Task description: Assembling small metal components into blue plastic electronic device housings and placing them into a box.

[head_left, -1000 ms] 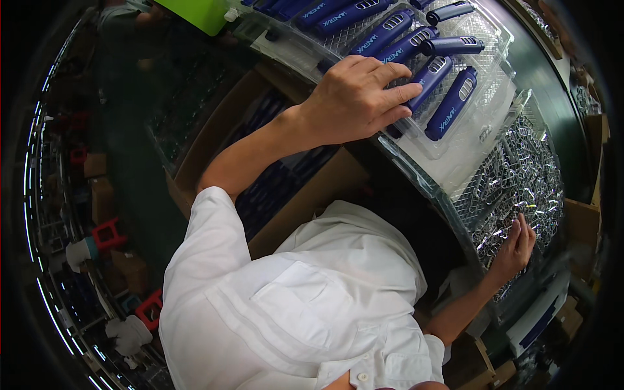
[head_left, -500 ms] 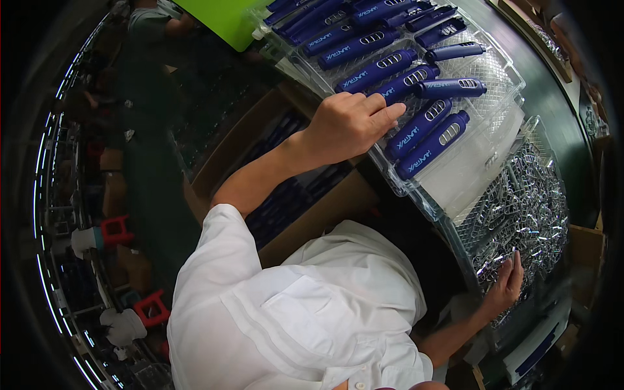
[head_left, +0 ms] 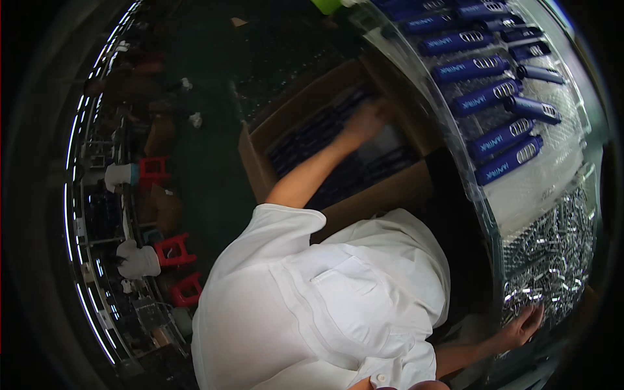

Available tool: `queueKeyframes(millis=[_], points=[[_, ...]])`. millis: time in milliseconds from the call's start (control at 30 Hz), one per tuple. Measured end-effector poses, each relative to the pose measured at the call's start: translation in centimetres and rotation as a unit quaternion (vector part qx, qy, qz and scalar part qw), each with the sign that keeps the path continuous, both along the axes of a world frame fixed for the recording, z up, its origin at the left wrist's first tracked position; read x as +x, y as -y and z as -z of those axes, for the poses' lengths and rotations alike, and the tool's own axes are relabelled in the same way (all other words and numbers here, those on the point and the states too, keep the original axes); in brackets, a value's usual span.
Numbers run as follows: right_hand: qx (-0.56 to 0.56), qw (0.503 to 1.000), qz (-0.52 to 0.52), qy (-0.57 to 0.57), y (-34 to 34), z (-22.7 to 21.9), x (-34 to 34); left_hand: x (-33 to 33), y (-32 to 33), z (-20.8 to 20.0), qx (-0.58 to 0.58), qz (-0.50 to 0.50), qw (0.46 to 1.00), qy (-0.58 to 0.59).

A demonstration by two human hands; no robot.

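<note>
My left hand (head_left: pixel 365 122) reaches down over an open cardboard box (head_left: pixel 255 166) packed with blue plastic casings (head_left: pixel 325 146). Motion and shadow smear its fingers, so whether it holds anything cannot be told. My right hand (head_left: pixel 524 325) is at the near edge of a heap of small shiny metal clips (head_left: pixel 549 260), fingers drawn close together; anything pinched between them is too small to make out. Between the hands' work areas, several blue casings with silver slotted panels (head_left: pixel 509 160) lie in a clear plastic tray (head_left: pixel 484 205), one slanted across its neighbours.
A green sheet or board (head_left: pixel 327 5) shows at the top edge. Off to the left, across a dark floor (head_left: pixel 208 195), stand red stools (head_left: pixel 174 250) and people in light tops (head_left: pixel 138 260) beside a long bench. The tray's rim lies between the box and the casings.
My left hand has left the blue casings in the tray and moved left and down over the cardboard box. The view has shifted; my right hand stays by the clips.
</note>
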State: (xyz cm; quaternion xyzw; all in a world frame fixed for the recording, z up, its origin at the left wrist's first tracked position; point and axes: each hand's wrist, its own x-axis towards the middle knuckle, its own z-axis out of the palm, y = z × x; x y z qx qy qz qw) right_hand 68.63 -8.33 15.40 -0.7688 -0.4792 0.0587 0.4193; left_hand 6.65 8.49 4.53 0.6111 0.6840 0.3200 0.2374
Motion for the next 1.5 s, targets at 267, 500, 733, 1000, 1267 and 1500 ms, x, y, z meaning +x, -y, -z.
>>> queueKeyframes(millis=[267,500,733,1000,1267,1500], points=[[0.111,0.962,-0.179,0.173,-2.4,1.4,2.0,2.6,6.3,15.0,-0.179,0.155,0.937,-0.258],[0.009,0.96,-0.076,0.268,-1.9,-5.5,-3.6,5.1,4.3,15.8,-0.254,0.069,0.929,-0.259],[0.027,0.956,0.014,0.29,-0.4,-5.3,-2.8,7.1,5.0,17.7,-0.252,-0.027,0.929,-0.269],[0.052,0.963,-0.055,0.259,1.0,-5.6,-1.7,2.3,6.5,8.3,-0.15,-0.185,0.966,0.103],[0.189,0.968,0.092,0.134,2.0,-1.1,1.3,-0.9,10.6,-3.3,-0.102,-0.167,0.675,0.711],[0.052,0.998,0.018,-0.014,3.3,-5.7,3.3,10.2,14.2,-15.7,-0.194,0.077,0.674,0.708]])
